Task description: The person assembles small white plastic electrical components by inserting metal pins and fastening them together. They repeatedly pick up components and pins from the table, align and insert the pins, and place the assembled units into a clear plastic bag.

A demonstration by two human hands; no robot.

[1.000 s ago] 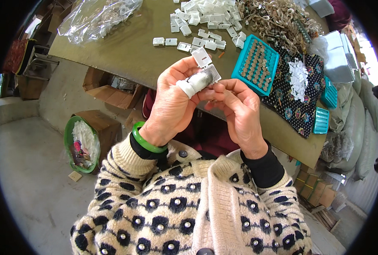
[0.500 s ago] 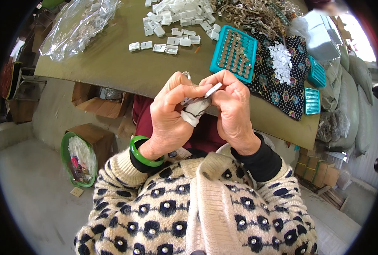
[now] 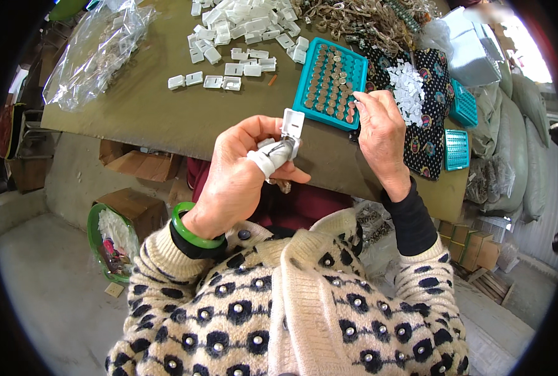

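My left hand [image 3: 229, 163] is closed on a small white plastic box [image 3: 293, 124], its lid standing open. A white wrapping [image 3: 268, 158] with a dark band covers one of this hand's digits. Beneath the fingers shows a bit of brownish strand [image 3: 283, 185]. My right hand [image 3: 382, 135] reaches to the right edge of a teal tray [image 3: 305, 94], thumb and fingertips pinched together. Whatever is between them is too small to make out. Rows of round, coin-like metal discs [image 3: 330, 88] sit in the tray's hollows.
Beyond the tray lie white plastic boxes [image 3: 254, 28] and a heap of brownish strands [image 3: 342, 19]. Right of it, white chips [image 3: 407, 88] rest on a dark patterned cloth [image 3: 424, 150], near smaller teal trays [image 3: 457, 150]. A clear plastic bag [image 3: 97, 56] lies at left.
My hands, together before, have parted. The right moved right and away to the tray. The left still holds the white box, whose open lid now faces up in plain view.
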